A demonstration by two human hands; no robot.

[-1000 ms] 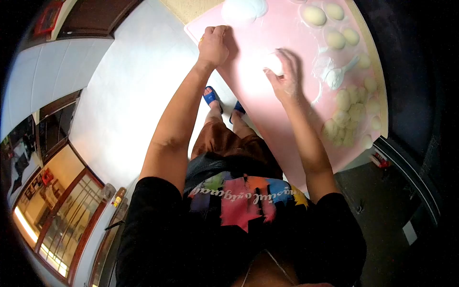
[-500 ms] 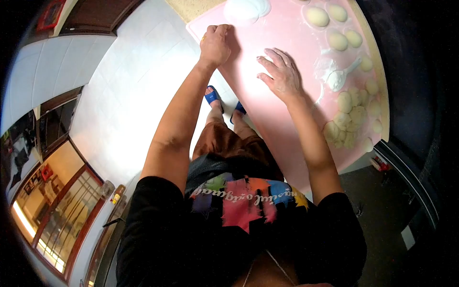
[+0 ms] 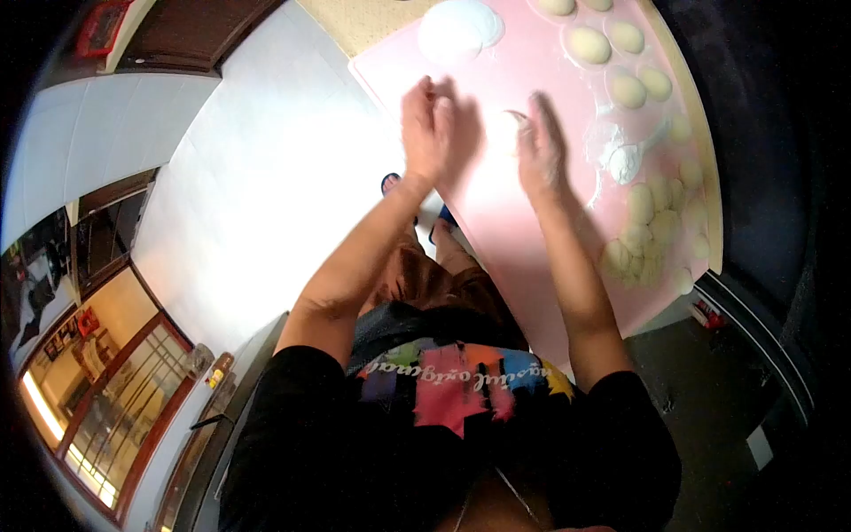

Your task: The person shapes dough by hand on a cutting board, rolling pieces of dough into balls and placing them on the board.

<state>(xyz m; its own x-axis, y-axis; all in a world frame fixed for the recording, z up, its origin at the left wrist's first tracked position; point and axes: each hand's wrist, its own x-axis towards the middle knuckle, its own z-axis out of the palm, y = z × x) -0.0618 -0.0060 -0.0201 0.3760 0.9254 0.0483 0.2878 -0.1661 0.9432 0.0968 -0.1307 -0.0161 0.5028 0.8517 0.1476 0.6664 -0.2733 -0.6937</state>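
Observation:
My left hand (image 3: 428, 130) is above the near left edge of a pink mat (image 3: 505, 239), turned edge-on and blurred, so its finger pose is unclear. A short way to the right, my right hand (image 3: 542, 151) is also smeared by motion. Its fingers look stretched out and apart from the thumb, and I see nothing held. Below and between the hands the mat is washed out by glare. Beyond them lies a white round patch (image 3: 459, 32), which looks like flour or a flat wrapper. Right of my right hand is a small heap of flour (image 3: 623, 162).
Several pale dough balls (image 3: 589, 44) lie along the mat's far right side. More dough pieces (image 3: 640, 202) are clustered near my right forearm. The tabletop edge (image 3: 702, 142) borders the mat on the right. Tiled floor (image 3: 257, 160) stretches off to the left.
My left hand has come right and nearer to me from the mat's corner. My right hand has turned edge-on, its fingers no longer spread over the mat.

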